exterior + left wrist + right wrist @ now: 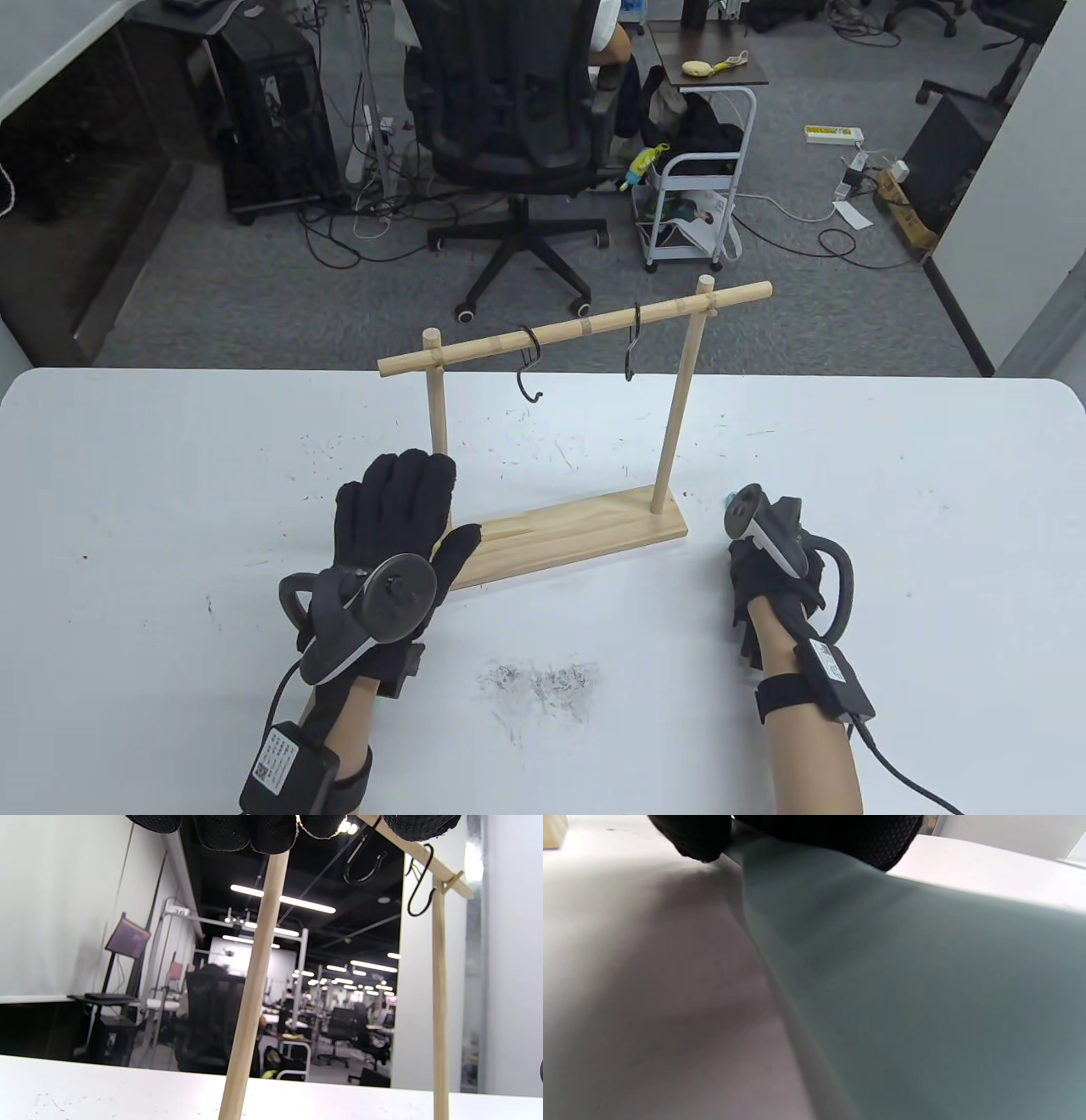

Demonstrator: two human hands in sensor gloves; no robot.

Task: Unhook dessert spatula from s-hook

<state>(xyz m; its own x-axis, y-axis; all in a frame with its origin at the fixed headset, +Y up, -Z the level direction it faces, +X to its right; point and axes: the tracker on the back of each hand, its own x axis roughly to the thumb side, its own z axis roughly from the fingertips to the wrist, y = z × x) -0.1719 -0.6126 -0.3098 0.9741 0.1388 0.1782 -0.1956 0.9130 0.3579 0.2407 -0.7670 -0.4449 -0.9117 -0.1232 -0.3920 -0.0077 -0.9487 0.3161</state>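
A wooden rack (pixel 577 531) stands mid-table with two black S-hooks, one on the left (pixel 529 363) and one on the right (pixel 632 344); both hang empty from its top bar. My left hand (pixel 399 509) lies flat and open on the left end of the rack's base. My right hand (pixel 764 560) rests on the table right of the base and holds the teal dessert spatula, of which only a tip (pixel 728 501) shows. In the right wrist view the spatula's blade (pixel 903 984) fills the frame, gripped by my fingers (pixel 831 832) at the top. The hooks also show in the left wrist view (pixel 420 882).
The white table (pixel 891 475) has dark scuff marks (pixel 543 679) in front of me. Beyond its far edge are an office chair (pixel 509 127) and a small white cart (pixel 696 204).
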